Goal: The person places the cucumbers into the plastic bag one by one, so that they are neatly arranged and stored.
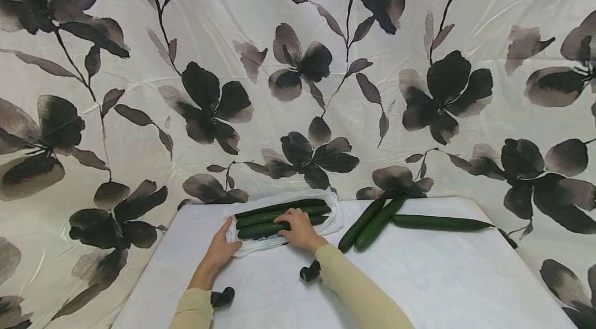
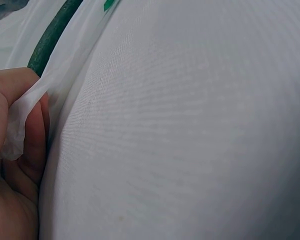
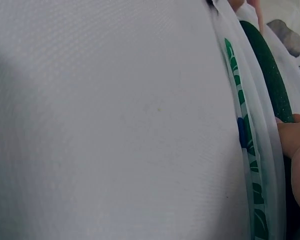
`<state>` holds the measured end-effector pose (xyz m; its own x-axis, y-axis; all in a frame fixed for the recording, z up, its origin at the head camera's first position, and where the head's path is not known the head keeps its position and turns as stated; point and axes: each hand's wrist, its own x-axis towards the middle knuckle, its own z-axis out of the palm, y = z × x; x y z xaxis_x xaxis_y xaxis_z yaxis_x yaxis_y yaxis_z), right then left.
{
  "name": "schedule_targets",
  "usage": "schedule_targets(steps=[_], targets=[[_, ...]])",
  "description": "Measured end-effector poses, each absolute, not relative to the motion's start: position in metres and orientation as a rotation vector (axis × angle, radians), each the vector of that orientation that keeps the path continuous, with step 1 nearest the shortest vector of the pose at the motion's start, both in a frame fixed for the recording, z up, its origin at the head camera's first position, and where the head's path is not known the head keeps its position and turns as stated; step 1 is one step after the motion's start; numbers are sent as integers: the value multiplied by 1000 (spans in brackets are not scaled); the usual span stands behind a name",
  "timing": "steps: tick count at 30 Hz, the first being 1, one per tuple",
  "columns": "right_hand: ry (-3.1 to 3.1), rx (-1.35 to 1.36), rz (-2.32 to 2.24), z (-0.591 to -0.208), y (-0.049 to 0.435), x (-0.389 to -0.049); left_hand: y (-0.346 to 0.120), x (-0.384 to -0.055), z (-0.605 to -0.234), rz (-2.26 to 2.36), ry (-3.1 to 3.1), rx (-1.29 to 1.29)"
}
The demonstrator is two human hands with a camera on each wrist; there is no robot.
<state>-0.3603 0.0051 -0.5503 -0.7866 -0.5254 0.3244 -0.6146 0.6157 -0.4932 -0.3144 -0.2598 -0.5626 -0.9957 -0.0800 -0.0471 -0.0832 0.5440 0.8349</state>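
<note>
Three long dark green cucumbers lie side by side in a white plastic bag whose opening faces up. My left hand is at the bag's left end; in the left wrist view its thumb and fingers pinch the thin plastic edge. Inside the bag my right hand grips the nearest cucumber towards its right part. The right wrist view shows this cucumber running along the bag's side, with the fingers on it. Behind it lie the middle cucumber and the far cucumber.
Right of the bag, two cucumbers lie slanted side by side, one left and one right. Another cucumber points rightward from them. All rest on a white-covered table, with a floral cloth hanging behind.
</note>
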Motion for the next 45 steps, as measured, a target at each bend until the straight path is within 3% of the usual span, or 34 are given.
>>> schedule_targets(steps=[24, 45], targets=[[-2705, 983, 823, -544, 16, -363, -261, -312, -562, 1489, 2754, -141], [-2688, 962, 992, -533, 62, -353, -261, -312, -563, 1467, 2774, -127]])
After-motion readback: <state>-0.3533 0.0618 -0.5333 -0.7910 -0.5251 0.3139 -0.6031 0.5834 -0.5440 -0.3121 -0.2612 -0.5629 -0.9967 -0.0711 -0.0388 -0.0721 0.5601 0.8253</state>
